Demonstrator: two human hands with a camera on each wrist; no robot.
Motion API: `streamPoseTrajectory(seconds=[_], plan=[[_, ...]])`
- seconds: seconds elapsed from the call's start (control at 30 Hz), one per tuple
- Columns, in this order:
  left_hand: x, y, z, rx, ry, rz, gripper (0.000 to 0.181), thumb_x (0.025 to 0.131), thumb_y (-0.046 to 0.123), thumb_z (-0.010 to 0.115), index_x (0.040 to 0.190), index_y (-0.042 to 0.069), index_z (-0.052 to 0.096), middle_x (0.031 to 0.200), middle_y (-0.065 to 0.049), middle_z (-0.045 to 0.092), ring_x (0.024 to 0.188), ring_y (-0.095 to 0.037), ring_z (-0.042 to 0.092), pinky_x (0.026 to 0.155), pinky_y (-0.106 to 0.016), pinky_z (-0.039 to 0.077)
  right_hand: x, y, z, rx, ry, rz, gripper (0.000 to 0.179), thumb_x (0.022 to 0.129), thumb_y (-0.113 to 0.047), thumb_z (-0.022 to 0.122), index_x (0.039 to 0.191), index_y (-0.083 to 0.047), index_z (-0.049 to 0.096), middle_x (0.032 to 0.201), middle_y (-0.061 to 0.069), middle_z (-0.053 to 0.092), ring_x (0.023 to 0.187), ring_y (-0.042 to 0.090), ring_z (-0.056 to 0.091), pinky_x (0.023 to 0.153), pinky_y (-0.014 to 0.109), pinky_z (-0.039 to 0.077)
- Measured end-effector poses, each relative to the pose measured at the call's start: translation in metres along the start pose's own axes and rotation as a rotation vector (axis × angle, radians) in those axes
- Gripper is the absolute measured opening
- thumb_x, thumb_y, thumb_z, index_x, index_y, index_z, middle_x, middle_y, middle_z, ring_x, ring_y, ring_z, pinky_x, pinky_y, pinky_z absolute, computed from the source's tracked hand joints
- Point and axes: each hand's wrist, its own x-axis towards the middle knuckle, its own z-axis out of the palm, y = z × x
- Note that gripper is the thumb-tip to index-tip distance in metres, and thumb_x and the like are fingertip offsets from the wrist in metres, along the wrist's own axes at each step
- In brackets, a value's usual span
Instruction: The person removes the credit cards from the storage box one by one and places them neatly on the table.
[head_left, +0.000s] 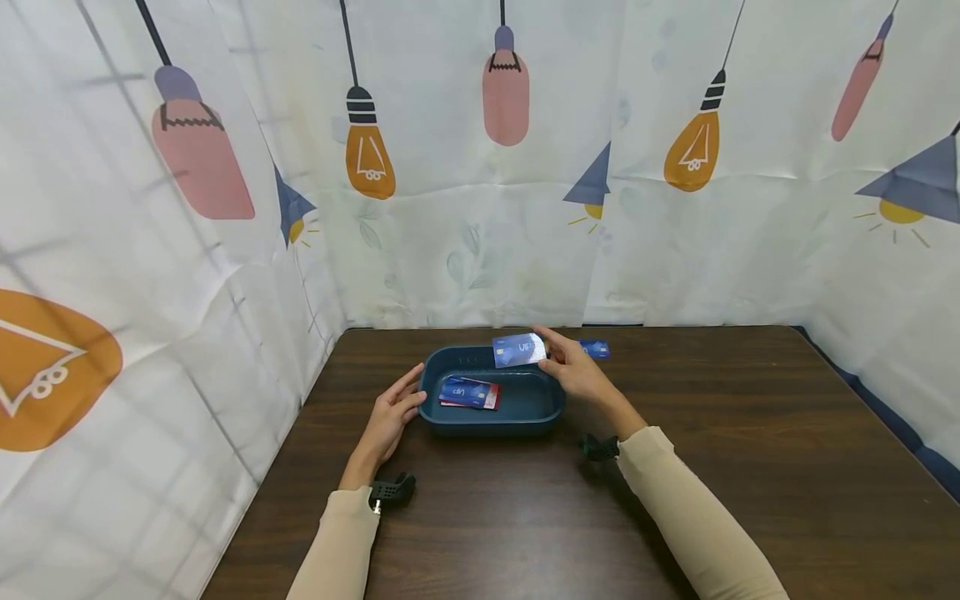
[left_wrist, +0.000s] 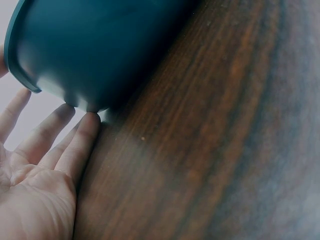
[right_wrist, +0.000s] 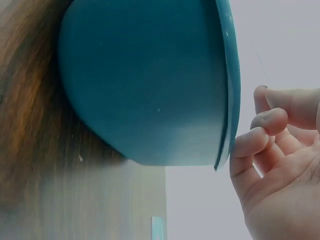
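A blue card [head_left: 517, 350] with a chip and white lettering is pinched between the thumb and fingers of my right hand [head_left: 576, 367], above the far right part of a dark teal plastic tub [head_left: 480, 428]. Seen from the right wrist, that hand [right_wrist: 285, 165] is beside the tub's rim [right_wrist: 231, 85]. My left hand [head_left: 388, 421] rests its extended fingertips against the tub's left end; the left wrist view shows the fingers [left_wrist: 80, 145] touching the outer wall [left_wrist: 100, 55]. Inside the tub, at the left, a blue card [head_left: 463, 392] overlaps a red one [head_left: 492, 397].
Another blue card [head_left: 596, 348] lies on the brown wooden table [head_left: 750, 450] behind my right hand, partly hidden by it. A white curtain [head_left: 465, 233] printed with lamps hangs along the table's back and left sides. Dark bands circle both wrists.
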Motion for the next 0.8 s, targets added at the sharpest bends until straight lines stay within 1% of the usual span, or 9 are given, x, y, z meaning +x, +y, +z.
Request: streamPoseTrajectory(seconds=[0.13, 0.3, 0.37, 0.43, 0.53, 0.67, 0.8], plan=[[0.000, -0.001, -0.001, 0.008, -0.006, 0.000, 0.058, 0.104, 0.019, 0.061, 0.158, 0.021, 0.041, 0.162, -0.009, 0.040, 0.146, -0.031, 0.042, 0.098, -0.021, 0.052, -0.004, 0.001, -0.003, -0.014, 0.008, -0.005, 0.061, 0.103, -0.003, 0.058, 0.159, -0.014, 0.038, 0.081, 0.005, 0.039, 0.066, 0.017, 0.034, 0.064, 0.025, 0.035], [0.000, -0.002, -0.002, 0.006, -0.018, 0.010, 0.059, 0.104, 0.020, 0.060, 0.159, 0.020, 0.039, 0.161, -0.014, 0.041, 0.145, -0.032, 0.043, 0.098, -0.021, 0.052, -0.007, 0.004, -0.007, -0.007, 0.025, -0.022, 0.059, 0.101, -0.001, 0.058, 0.157, -0.008, 0.040, 0.089, 0.007, 0.045, 0.066, 0.015, 0.037, 0.063, 0.026, 0.036], [-0.001, -0.002, -0.003, 0.005, -0.017, 0.011, 0.059, 0.104, 0.019, 0.060, 0.159, 0.020, 0.039, 0.160, -0.016, 0.041, 0.144, -0.032, 0.044, 0.097, -0.021, 0.052, -0.009, 0.005, -0.009, 0.001, 0.023, -0.024, 0.059, 0.101, -0.001, 0.058, 0.157, -0.007, 0.040, 0.096, 0.009, 0.047, 0.067, 0.015, 0.039, 0.064, 0.026, 0.038], [-0.001, -0.002, -0.003, 0.008, -0.017, 0.009, 0.059, 0.104, 0.019, 0.060, 0.159, 0.020, 0.039, 0.160, -0.016, 0.041, 0.144, -0.031, 0.044, 0.097, -0.020, 0.052, -0.012, 0.006, -0.011, 0.008, 0.021, -0.013, 0.059, 0.101, -0.001, 0.058, 0.157, -0.009, 0.040, 0.099, 0.010, 0.046, 0.068, 0.015, 0.040, 0.066, 0.026, 0.038], [-0.002, -0.001, -0.002, 0.008, -0.016, 0.008, 0.059, 0.104, 0.020, 0.060, 0.159, 0.021, 0.040, 0.160, -0.016, 0.041, 0.144, -0.031, 0.044, 0.097, -0.020, 0.052, -0.016, 0.010, -0.016, -0.004, 0.025, 0.005, 0.060, 0.102, -0.002, 0.058, 0.158, -0.011, 0.039, 0.101, 0.008, 0.045, 0.068, 0.015, 0.040, 0.065, 0.026, 0.038], [-0.001, -0.001, -0.002, 0.005, -0.014, 0.014, 0.058, 0.104, 0.020, 0.060, 0.159, 0.020, 0.040, 0.159, -0.017, 0.042, 0.144, -0.033, 0.044, 0.096, -0.020, 0.052, -0.020, 0.015, -0.024, 0.016, 0.032, -0.001, 0.060, 0.102, -0.001, 0.056, 0.158, -0.007, 0.037, 0.102, 0.008, 0.044, 0.072, 0.014, 0.044, 0.064, 0.025, 0.039], [-0.001, -0.001, -0.001, 0.003, -0.011, 0.013, 0.059, 0.104, 0.020, 0.061, 0.159, 0.021, 0.040, 0.160, -0.016, 0.042, 0.144, -0.032, 0.044, 0.096, -0.020, 0.052, -0.023, 0.018, -0.031, 0.050, 0.031, 0.002, 0.060, 0.102, 0.001, 0.053, 0.159, -0.004, 0.033, 0.105, 0.013, 0.044, 0.078, 0.018, 0.048, 0.066, 0.025, 0.040]])
